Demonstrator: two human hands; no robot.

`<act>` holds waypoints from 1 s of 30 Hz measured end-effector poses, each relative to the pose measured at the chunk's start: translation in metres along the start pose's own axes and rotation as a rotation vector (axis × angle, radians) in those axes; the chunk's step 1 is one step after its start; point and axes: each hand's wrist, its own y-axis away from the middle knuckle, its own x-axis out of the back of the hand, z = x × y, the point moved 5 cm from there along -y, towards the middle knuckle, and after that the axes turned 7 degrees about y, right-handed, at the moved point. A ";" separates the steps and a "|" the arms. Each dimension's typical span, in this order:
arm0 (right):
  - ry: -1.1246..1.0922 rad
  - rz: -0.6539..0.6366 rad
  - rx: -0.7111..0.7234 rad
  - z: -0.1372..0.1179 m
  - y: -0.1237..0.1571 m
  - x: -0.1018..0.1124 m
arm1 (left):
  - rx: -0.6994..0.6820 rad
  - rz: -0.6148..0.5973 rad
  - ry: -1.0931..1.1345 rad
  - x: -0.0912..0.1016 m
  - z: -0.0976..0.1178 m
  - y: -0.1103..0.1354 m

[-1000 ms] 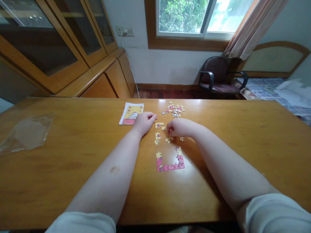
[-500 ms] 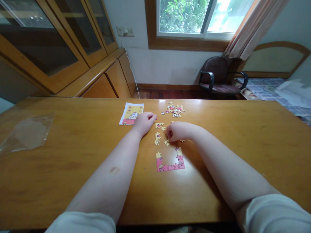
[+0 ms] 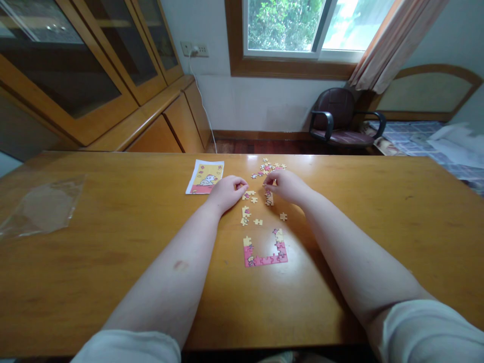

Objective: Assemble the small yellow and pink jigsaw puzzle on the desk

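Note:
My left hand (image 3: 228,191) rests on the table by the picture sheet (image 3: 206,174), its fingers drawn together; whatever they hold is hidden. Just in front of its fingertips lie yellow puzzle pieces (image 3: 249,194). My right hand (image 3: 288,185) is closed too, thumb and forefinger bent together over a short column of joined pieces (image 3: 269,198) below the loose pile (image 3: 266,167). I cannot make out anything between those fingers. Nearer to me is a partly joined pink and yellow puzzle border (image 3: 265,260), shaped like a U. Single yellow pieces (image 3: 258,222) lie between it and my hands.
A clear plastic bag (image 3: 43,206) lies at the left of the wooden table (image 3: 132,201). Glass-door cabinets (image 3: 94,50) stand along the left. Beyond the far edge are an office chair (image 3: 336,113) and a bed (image 3: 419,136).
My right hand has moved away from me, from the loose single pieces up to the pile's near edge, uncovering several pieces. A yellow piece there has turned slightly. My left hand has barely shifted.

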 end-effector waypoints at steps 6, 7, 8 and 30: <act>-0.143 -0.005 0.017 0.027 -0.011 -0.014 | -0.131 -0.065 0.015 -0.005 0.013 0.003; -0.122 -0.010 0.044 0.027 -0.011 -0.017 | -0.157 -0.072 0.020 -0.006 0.014 0.004; -0.089 -0.003 0.073 0.026 -0.011 -0.019 | -0.178 -0.079 0.017 -0.008 0.015 0.004; 0.051 0.057 0.176 0.018 -0.010 -0.023 | -0.145 -0.097 -0.049 -0.012 0.011 0.003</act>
